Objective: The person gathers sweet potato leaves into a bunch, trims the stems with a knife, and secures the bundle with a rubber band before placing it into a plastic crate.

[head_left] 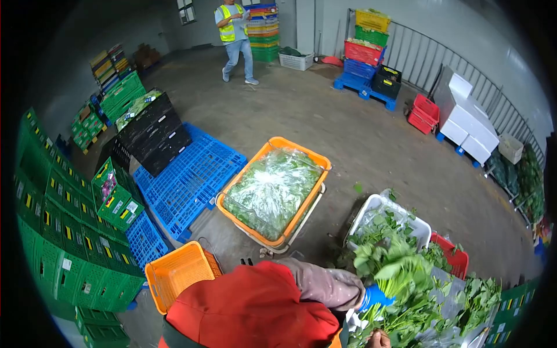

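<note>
My left hand [376, 297], in a blue glove, is closed around the stems of a bunch of leafy greens [400, 272], whose leaves fan out up and to the right. Below it, at the bottom edge, my bare right hand [379, 339] shows only in part. Its fingers are curled beside the stems, and what they hold, if anything, is hidden. More loose greens [476, 301] lie spread over the work surface around both hands. A white crate [420, 229] with greens in it stands just beyond the bunch, beside a red crate [461, 264].
An orange crate [278, 142] of plastic-covered greens stands ahead, near a smaller orange basket [177, 272]. Blue pallets [191, 174] and stacked green crates [69, 243] line the left. A person in a yellow vest [232, 29] is at the back. White boxes [467, 119] stand right.
</note>
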`<act>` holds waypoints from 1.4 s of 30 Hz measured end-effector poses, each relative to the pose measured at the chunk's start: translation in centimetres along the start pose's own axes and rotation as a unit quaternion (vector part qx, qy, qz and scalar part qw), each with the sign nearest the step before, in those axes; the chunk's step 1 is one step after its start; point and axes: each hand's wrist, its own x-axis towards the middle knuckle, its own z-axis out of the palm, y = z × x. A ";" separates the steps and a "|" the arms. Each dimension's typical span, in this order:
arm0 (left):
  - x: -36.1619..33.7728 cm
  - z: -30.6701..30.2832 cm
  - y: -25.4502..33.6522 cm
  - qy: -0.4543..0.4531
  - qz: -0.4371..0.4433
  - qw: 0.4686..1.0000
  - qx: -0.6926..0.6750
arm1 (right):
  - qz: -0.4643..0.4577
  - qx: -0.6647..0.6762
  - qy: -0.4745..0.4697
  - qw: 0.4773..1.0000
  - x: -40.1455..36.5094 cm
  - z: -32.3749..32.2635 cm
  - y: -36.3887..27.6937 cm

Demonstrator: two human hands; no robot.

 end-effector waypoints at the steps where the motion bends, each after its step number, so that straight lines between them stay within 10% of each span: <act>1: 0.3 -0.3 0.1 0.014 -0.020 0.999 -0.031 | -0.042 -0.007 -0.034 0.999 -0.1 -1.2 0.7; 3: 3.6 -2.6 -3.5 -0.026 0.091 0.985 -0.144 | -0.123 0.494 -0.123 0.852 3.1 -4.0 2.7; 4: 1.4 -3.2 1.0 -0.036 -0.038 0.989 -0.135 | -0.173 0.693 -0.134 0.687 2.4 -6.0 3.9; 7: 1.5 -5.9 1.6 -0.155 -0.076 0.946 -0.273 | -0.135 0.777 -0.175 0.590 2.6 -7.7 -0.4; 9: 1.8 -7.7 0.8 -0.163 -0.085 0.945 -0.272 | -0.067 0.491 -0.041 0.867 4.4 -5.1 -0.4; 11: 1.1 -7.4 2.0 -0.145 -0.173 0.919 -0.322 | -0.021 0.125 0.014 0.992 6.1 -2.3 0.9; 19: 0.7 -7.5 0.7 -0.156 -0.149 0.937 -0.276 | -0.159 -0.432 0.078 0.884 9.9 5.1 7.9; 23: 1.0 -8.3 0.3 -0.154 -0.213 0.894 -0.362 | -0.088 -0.427 0.051 0.899 10.4 3.4 6.4; 28: 1.5 -8.4 -0.9 -0.111 -0.186 0.928 -0.305 | -0.256 -0.468 0.098 0.840 9.2 4.7 3.4; 32: 1.2 -7.0 0.3 -0.094 -0.169 0.938 -0.286 | -0.164 -0.557 0.052 0.813 11.2 5.5 6.8; 35: 1.3 -7.5 1.0 -0.109 -0.136 0.942 -0.288 | -0.155 -0.469 0.125 0.860 10.0 2.0 4.3; 39: 1.2 -7.2 1.7 -0.099 -0.113 0.946 -0.286 | -0.060 0.271 0.131 0.952 8.0 -5.4 1.8; 42: 1.3 -6.5 0.5 -0.084 -0.165 0.944 -0.273 | -0.056 -0.016 0.197 0.979 8.6 -6.0 8.1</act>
